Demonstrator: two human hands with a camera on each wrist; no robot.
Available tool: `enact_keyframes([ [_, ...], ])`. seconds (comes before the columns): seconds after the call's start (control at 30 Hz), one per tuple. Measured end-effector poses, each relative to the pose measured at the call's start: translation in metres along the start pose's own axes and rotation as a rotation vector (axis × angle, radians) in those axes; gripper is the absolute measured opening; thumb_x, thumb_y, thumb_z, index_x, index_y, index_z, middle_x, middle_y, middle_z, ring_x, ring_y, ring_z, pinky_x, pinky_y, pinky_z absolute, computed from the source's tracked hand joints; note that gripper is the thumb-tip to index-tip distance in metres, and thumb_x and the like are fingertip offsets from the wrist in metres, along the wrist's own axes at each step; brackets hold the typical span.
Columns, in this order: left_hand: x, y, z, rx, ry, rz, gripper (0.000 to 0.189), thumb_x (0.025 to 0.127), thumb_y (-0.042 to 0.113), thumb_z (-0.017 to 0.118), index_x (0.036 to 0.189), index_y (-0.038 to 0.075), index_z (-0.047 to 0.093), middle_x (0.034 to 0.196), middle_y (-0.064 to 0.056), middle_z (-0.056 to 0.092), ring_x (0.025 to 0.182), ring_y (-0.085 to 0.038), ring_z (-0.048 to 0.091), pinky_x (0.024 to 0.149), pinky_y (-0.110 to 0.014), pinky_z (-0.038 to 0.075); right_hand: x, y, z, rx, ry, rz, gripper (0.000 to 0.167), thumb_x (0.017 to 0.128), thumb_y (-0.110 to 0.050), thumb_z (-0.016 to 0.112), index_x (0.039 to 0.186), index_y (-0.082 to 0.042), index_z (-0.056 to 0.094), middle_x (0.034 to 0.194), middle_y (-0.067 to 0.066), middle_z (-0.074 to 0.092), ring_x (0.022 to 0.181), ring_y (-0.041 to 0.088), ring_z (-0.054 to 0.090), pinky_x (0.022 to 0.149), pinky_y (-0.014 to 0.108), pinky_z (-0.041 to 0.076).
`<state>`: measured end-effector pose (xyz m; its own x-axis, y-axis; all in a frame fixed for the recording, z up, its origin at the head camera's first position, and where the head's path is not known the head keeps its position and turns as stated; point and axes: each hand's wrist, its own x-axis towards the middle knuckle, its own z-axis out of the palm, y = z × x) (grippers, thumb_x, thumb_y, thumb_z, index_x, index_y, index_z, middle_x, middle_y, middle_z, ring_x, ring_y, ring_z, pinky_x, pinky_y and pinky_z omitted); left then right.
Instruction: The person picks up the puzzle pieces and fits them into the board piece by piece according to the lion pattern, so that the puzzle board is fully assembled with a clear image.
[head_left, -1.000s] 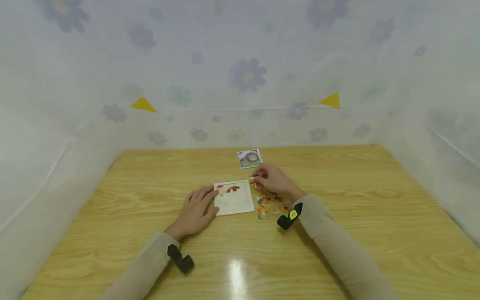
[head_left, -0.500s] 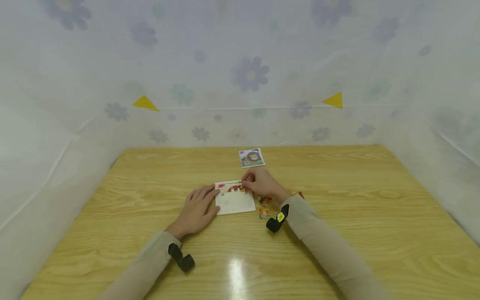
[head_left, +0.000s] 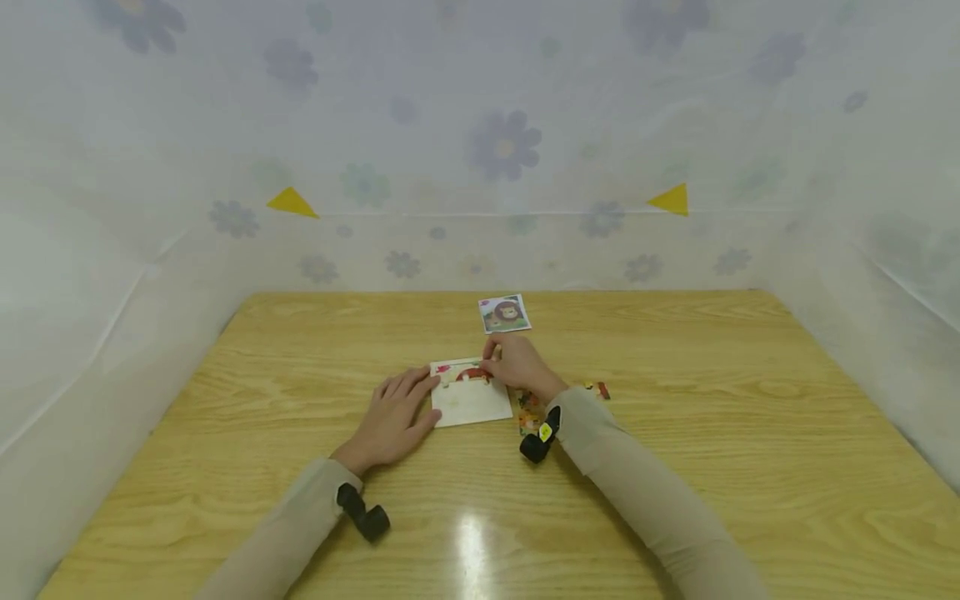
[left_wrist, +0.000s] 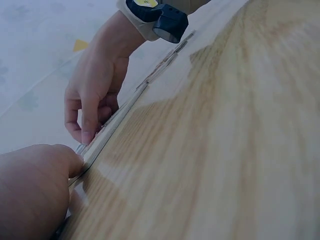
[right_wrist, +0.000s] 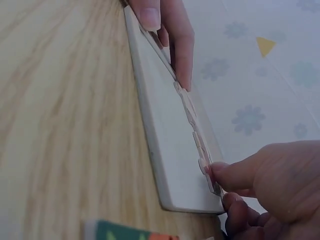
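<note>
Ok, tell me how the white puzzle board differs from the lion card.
The puzzle board looks larger than the lion card. The board is mostly blank white, with pieces along its far part, while the card shows a whole picture. The left hand and right hand are at the board, whereas the card lies beyond them. Both lie on the table and have a pink mark at the far left corner.

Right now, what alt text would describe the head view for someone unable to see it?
The left hand rests on the left edge of a partly filled puzzle tray while the right hand touches its far right corner. Loose puzzle pieces lie to the tray's right on a wooden table; a lion picture card lies beyond.
</note>
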<state>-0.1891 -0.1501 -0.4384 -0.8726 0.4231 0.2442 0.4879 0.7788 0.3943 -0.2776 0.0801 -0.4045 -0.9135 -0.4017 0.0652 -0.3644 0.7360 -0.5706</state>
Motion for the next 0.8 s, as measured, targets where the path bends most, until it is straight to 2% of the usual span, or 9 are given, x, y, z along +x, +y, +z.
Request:
enact_keyframes([
  [0.13, -0.001, 0.001, -0.001, -0.006, -0.001, -0.002, 0.054, 0.097, 0.034, 0.053, 0.143, 0.007, 0.045, 0.151, -0.016, 0.037, 0.137, -0.036, 0.034, 0.110, -0.060, 0.022, 0.001, 0.006, 0.002, 0.071, -0.034, 0.012, 0.013, 0.093, -0.019, 0.063, 0.094, -0.006, 0.061, 0.075, 0.008, 0.062, 0.058, 0.014, 0.051, 0.053, 0.025, 0.040],
  [0.23, -0.003, 0.001, -0.001, -0.001, -0.007, -0.005, 0.054, 0.097, 0.034, 0.052, 0.144, 0.007, 0.045, 0.151, -0.015, 0.037, 0.138, -0.035, 0.034, 0.110, -0.060, 0.022, 0.000, 0.014, -0.001, 0.171, -0.085, 0.038, 0.018, 0.097, -0.021, 0.056, 0.106, -0.006, 0.059, 0.089, 0.009, 0.064, 0.070, 0.016, 0.057, 0.059, 0.027, 0.045],
  [0.3, -0.004, 0.000, 0.000, 0.000, -0.011, -0.008, 0.054, 0.098, 0.035, 0.052, 0.144, 0.008, 0.044, 0.152, -0.015, 0.037, 0.139, -0.035, 0.033, 0.111, -0.060, 0.022, -0.002, 0.021, -0.006, 0.199, -0.107, 0.022, 0.021, 0.099, -0.021, 0.052, 0.111, -0.006, 0.058, 0.096, 0.010, 0.063, 0.078, 0.017, 0.058, 0.065, 0.030, 0.047],
  [0.47, -0.002, 0.000, 0.000, -0.003, 0.002, -0.001, 0.054, 0.098, 0.034, 0.052, 0.144, 0.007, 0.044, 0.151, -0.016, 0.037, 0.138, -0.036, 0.033, 0.110, -0.061, 0.022, -0.010, 0.035, -0.023, 0.155, -0.118, -0.092, 0.020, 0.099, -0.017, 0.049, 0.111, -0.006, 0.060, 0.098, 0.011, 0.062, 0.082, 0.019, 0.057, 0.073, 0.033, 0.047],
  [0.6, -0.001, 0.000, 0.000, 0.002, 0.004, 0.008, 0.054, 0.098, 0.033, 0.052, 0.144, 0.006, 0.044, 0.151, -0.017, 0.037, 0.138, -0.036, 0.033, 0.110, -0.061, 0.022, -0.019, 0.046, -0.037, 0.142, -0.128, -0.166, 0.020, 0.096, -0.008, 0.047, 0.107, -0.006, 0.064, 0.099, 0.010, 0.063, 0.079, 0.017, 0.057, 0.072, 0.033, 0.048],
  [0.7, 0.000, 0.000, 0.000, 0.002, -0.001, 0.010, 0.054, 0.098, 0.033, 0.052, 0.144, 0.006, 0.044, 0.151, -0.017, 0.037, 0.138, -0.037, 0.033, 0.110, -0.061, 0.022, -0.027, 0.050, -0.044, 0.109, -0.149, -0.199, 0.018, 0.095, -0.005, 0.051, 0.107, -0.005, 0.065, 0.098, 0.010, 0.065, 0.077, 0.014, 0.059, 0.069, 0.031, 0.049],
  [0.8, -0.001, 0.000, -0.001, 0.002, 0.002, 0.007, 0.054, 0.097, 0.032, 0.053, 0.143, 0.006, 0.044, 0.150, -0.017, 0.037, 0.138, -0.037, 0.034, 0.110, -0.061, 0.022, -0.035, 0.049, -0.048, 0.085, -0.207, -0.208, 0.018, 0.093, -0.004, 0.055, 0.109, -0.004, 0.063, 0.096, 0.011, 0.066, 0.070, 0.014, 0.060, 0.065, 0.031, 0.051],
])
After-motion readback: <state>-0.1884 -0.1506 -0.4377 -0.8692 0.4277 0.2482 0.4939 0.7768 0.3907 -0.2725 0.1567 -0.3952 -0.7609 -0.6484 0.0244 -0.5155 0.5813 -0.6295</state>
